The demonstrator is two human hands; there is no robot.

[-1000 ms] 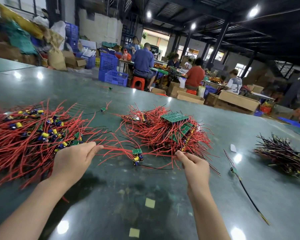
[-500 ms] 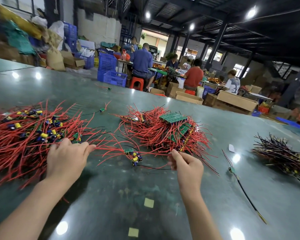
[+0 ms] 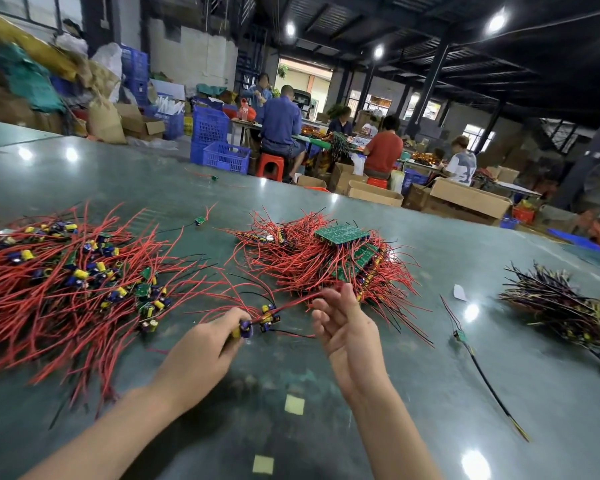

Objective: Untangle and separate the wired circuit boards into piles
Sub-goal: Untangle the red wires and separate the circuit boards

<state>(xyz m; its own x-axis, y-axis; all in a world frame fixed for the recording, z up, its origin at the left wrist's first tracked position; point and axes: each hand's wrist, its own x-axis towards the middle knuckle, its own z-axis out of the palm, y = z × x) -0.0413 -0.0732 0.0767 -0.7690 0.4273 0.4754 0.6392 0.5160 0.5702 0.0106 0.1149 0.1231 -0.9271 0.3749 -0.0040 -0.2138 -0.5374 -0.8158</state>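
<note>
Tabletop (image 3: 326, 393): left hand (image 3: 201, 355) curled (boards (image 3: 257, 322))

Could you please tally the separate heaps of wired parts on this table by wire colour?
Red-wire heaps: 2, the left heap and the middle heap
Dark-wire heaps: 1, the right heap
Total: 3 heaps
The left hand grips a small board between the red ones.

Bare table (image 3: 291, 393) lay open below and between both hands. Left of the left hand (image 3: 201, 355), a big red-wire tangle (image 3: 59, 292) blocked the way. Ahead of the right hand (image 3: 347, 330) sat the board pile (image 3: 329, 261). Right side stayed passable apart from one loose wired board (image 3: 461, 336); dark bundle (image 3: 565, 306) farther out.
</note>
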